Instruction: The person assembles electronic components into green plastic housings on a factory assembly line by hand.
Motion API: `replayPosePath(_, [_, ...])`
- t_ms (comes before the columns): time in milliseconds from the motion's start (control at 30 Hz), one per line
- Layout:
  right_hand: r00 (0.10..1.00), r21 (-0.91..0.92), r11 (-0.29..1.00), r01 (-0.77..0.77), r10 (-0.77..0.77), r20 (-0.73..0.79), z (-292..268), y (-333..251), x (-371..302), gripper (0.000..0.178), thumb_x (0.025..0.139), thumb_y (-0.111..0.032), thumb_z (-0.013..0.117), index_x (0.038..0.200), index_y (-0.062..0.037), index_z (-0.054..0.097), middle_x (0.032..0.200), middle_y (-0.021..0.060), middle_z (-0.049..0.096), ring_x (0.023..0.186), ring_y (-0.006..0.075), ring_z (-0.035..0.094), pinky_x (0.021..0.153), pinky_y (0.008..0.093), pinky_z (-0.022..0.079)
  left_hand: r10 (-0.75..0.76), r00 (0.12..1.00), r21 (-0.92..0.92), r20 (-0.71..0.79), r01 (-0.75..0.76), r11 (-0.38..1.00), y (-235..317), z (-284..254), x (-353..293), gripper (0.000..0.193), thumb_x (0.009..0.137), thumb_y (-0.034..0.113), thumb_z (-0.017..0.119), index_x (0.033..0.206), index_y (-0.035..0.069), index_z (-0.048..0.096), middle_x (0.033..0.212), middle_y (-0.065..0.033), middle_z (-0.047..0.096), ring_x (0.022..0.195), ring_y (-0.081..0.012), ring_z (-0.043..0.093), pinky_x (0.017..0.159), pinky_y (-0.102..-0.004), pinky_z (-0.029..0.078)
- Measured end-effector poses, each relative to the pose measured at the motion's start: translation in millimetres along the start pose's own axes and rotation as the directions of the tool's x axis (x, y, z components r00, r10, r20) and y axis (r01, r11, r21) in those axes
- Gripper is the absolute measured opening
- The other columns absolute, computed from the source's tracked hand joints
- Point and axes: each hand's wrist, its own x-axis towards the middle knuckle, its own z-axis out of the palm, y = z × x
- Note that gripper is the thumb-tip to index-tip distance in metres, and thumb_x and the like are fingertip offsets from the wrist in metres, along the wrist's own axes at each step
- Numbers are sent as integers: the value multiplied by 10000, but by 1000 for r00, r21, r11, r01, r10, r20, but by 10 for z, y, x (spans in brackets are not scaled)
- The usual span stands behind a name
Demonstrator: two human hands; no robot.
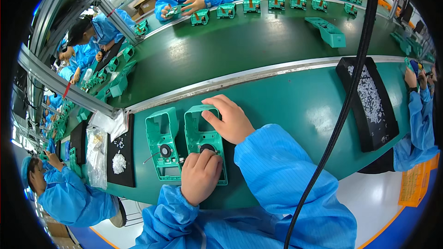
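Two green plastic housings lie side by side on the green bench before me. My right hand grips the far right corner of the right-hand housing, its thumb over the rim. Over the near half of that housing, my left hand is closed with its fingers curled downward beside a round black speaker. Whatever those fingertips hold is hidden. In the left-hand housing sits another round black speaker, with a thin wire sticking out to its left.
Left of the housings, a black mat carries small white parts, beside plastic bags. A black tray of white pieces lies to the right. A black cable hangs across my view. Beyond runs a conveyor; co-workers sit around.
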Motion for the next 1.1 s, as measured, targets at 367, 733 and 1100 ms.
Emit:
replayPosePath(367, [998,-64,996,57,-58,-14,46,46,-34,299,843,-266,563,1061,-63,543,1052,79,544,894,266,562,718,334,454,136,991,122,7,-136,983,-26,-48,-78,101,664,89,587,764,78,601,758,-8,505,624,-155,469,586,-287,379])
replayPosePath(733, [999,-29,998,48,-48,-1,34,2,-19,291,832,-267,563,1042,-66,546,1041,76,547,913,268,555,733,359,440,124,992,168,28,-126,978,29,-61,-188,211,636,31,615,843,62,641,868,-1,566,637,-155,485,586,-284,397])
replayPosePath(1100, [999,-29,999,43,-43,-22,23,-20,-33,278,817,-257,570,1021,-68,551,1015,68,555,866,267,562,737,390,428,88,994,85,-68,-82,993,-20,66,-350,342,624,11,568,953,72,637,941,4,558,632,-134,469,591,-271,395])
